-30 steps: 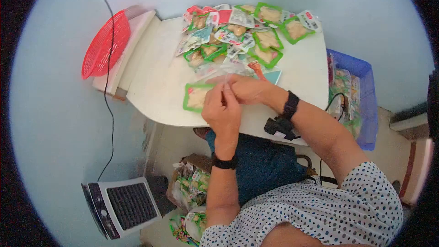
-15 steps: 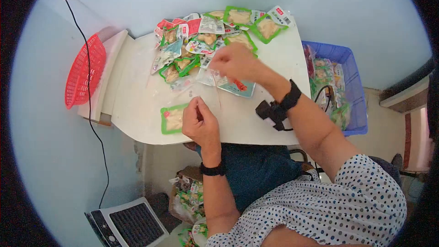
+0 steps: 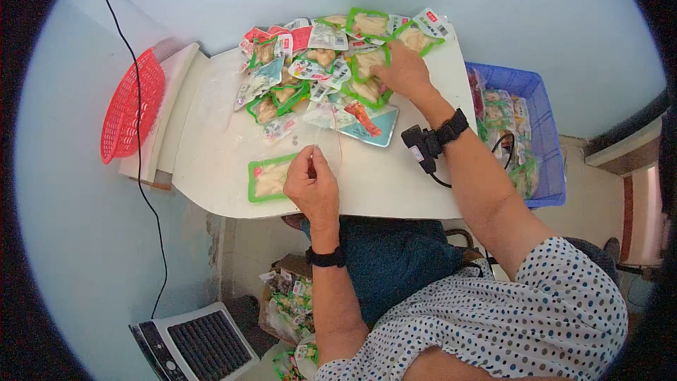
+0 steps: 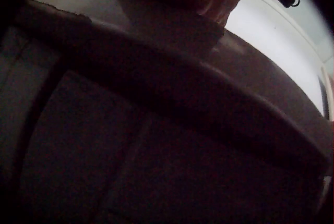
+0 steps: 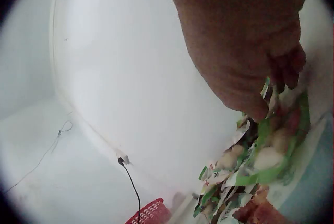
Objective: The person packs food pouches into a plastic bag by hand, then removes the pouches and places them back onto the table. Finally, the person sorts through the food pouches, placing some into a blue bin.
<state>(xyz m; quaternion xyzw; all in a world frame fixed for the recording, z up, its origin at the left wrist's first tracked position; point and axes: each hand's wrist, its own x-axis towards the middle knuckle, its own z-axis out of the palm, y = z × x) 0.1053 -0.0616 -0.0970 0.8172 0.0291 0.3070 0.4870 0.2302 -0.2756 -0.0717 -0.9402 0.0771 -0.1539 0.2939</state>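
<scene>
Green-edged packet (image 3: 367,62) at our right hand (image 3: 411,74), above centre of the frame.
Whether those fingers pinch it, we cannot tell; our left hand (image 3: 312,187), just below centre, pinches a clear bag (image 3: 325,138) beside another packet (image 3: 268,179) on the white table (image 3: 395,183).

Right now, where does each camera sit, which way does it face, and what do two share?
Head: on the head, facing forward and down over the white table; left hand, right hand and polka-dot shirt show.
Left wrist: at that wrist, facing the table's shadowed edge; part of the left hand shows darkly on top.
Right wrist: at that wrist, facing green-edged food packets past the right hand.
Shared: head and right wrist both show the red plastic basket.
</scene>
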